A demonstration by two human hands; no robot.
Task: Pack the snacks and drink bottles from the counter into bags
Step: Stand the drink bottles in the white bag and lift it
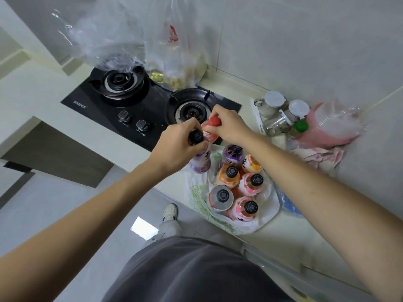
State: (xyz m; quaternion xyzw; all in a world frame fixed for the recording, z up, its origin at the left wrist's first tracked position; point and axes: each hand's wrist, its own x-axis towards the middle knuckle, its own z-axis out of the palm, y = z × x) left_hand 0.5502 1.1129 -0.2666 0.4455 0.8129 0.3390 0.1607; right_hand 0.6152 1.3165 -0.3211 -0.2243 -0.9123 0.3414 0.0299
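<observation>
The left hand (178,147) is closing its grip around the neck of a purple-labelled plastic drink bottle with a black cap (199,158), fingers curling round just below the cap. The right hand (226,125) is pinching the top of a slim orange-pink drink bottle with a red cap (210,131), its grip tight around the cap. Both bottles are standing upright, touching each other, at the far edge of an open white plastic bag with green print (268,212) that is lying on the pale table (283,240) beside the black glass gas hob (135,105).

Inside the bag, six more bottles are standing upright and packed close together: a dark purple bottle (232,155), two orange bottles (226,176), two pink bottles (250,184) and a white-wrapped bottle with a black cap (220,198).

A clear plastic bag holding snack packets (174,62) is sitting behind the hob against the wall. To the right, glass jars with white lids (281,112) are standing near a pink bag (327,127).
</observation>
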